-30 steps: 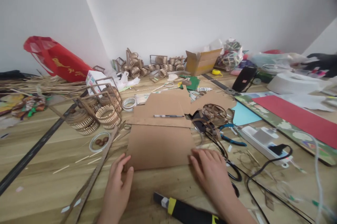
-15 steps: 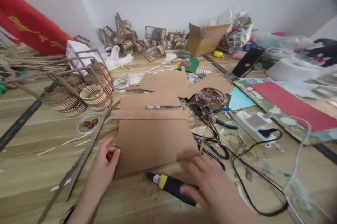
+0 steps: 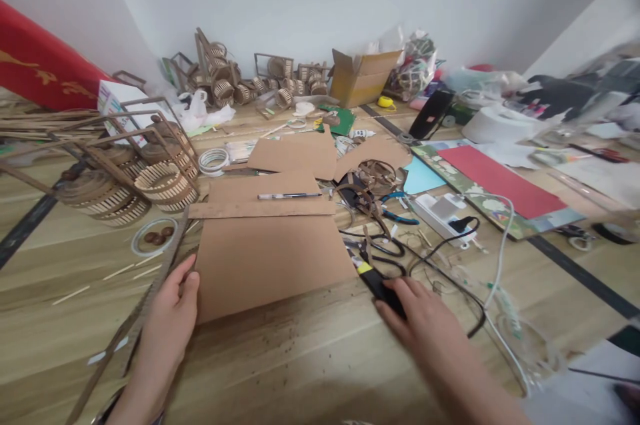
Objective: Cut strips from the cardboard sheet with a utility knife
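My left hand is at the left edge of a brown cardboard sheet, thumb and forefinger drawn together at that edge; its other fingers are hidden. Beyond the sheet's right corner, my right hand is closed over the black handle of a utility knife with a yellow collar, its blade end toward the cardboard. Across the sheet lies a narrow cardboard strip. A pen rests just behind this strip.
Small slatted baskets stand at left, near a tape roll and a ring with brown beads. To the right are blue-handled pliers, coiled brown strips, a power strip with cables and a red sheet.
My right hand has closed on the utility knife and moved it from the cardboard's front edge to its right corner. The view has shifted slightly; my left hand stays at the cardboard's left edge.
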`<state>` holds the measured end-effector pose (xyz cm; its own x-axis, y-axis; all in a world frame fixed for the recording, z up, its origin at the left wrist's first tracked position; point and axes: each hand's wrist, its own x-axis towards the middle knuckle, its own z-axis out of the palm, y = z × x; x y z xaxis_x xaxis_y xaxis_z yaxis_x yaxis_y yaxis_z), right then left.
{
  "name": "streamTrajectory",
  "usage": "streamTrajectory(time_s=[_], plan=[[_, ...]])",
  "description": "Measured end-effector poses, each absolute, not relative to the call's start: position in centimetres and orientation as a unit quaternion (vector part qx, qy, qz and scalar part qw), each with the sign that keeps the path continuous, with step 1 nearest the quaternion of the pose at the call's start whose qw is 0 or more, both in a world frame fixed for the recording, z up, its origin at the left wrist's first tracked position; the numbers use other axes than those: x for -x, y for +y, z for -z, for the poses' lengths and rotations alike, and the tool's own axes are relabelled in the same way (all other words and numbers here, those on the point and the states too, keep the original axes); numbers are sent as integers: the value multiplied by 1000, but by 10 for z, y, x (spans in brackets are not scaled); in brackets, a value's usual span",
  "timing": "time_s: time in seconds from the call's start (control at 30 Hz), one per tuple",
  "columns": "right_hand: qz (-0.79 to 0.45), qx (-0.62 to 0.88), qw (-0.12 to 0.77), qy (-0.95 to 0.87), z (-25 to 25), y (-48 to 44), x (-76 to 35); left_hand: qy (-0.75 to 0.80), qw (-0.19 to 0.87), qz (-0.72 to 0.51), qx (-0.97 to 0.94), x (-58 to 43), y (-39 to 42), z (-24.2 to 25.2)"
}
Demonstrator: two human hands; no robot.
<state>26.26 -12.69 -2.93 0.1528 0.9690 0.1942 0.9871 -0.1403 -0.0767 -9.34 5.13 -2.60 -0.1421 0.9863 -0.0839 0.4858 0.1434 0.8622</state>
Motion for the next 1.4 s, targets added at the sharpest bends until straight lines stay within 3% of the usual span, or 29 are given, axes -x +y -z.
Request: streamTrajectory(time_s=[0.3, 0.47, 0.6, 0.8, 1.17, 1.4], plan=[[141, 812, 17, -566, 19, -102, -284, 668, 267, -301, -626, 108, 17, 44], [123, 707, 92, -691, -1, -64, -274, 649, 190, -279, -682, 115, -13, 65], [72, 632, 101, -765, 0, -23, -247, 638, 116, -277, -709, 115, -24, 68], [10, 568, 102, -817, 7, 7, -231, 626, 86, -249, -734, 117, -34, 61], [-48, 523, 136, -840, 15, -15, -249, 591, -45, -211, -777, 112, -42, 36], [-40, 483, 170, -858, 18, -53, -245, 480, -11, -132, -867, 114, -36, 14]])
